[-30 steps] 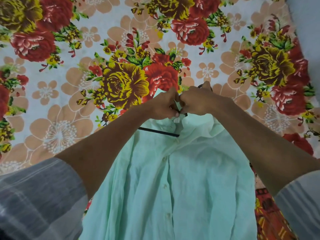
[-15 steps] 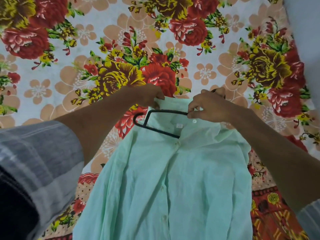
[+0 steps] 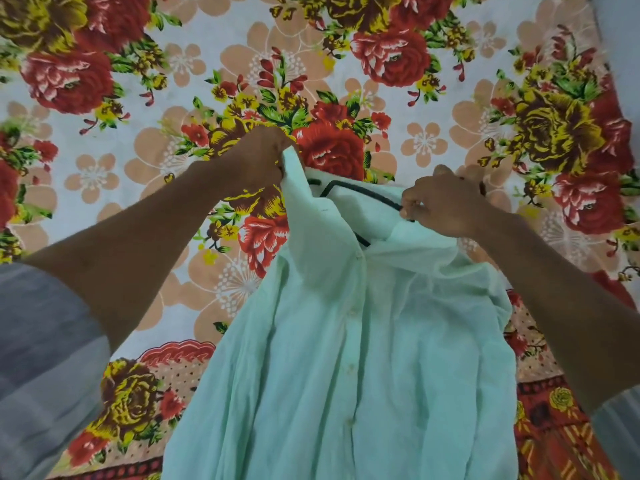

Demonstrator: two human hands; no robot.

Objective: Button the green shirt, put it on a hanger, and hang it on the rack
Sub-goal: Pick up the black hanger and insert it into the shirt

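Shirt point(image 3: 346, 358) buttoned; my left hand point(image 3: 258, 161) grips its shoulder, my right hand point(image 3: 440, 206) pinches the hanger point(image 3: 363, 192), half in. Rack unseen.

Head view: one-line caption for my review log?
Left hand grips the green shirt collar while right hand pinches the black hanger inside it, above a floral bedsheet.

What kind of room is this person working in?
Probably a bedroom at home, though little of the room shows. A big floral bedsheet covers the surface, with a green shirt on it and a black hanger inside its collar.
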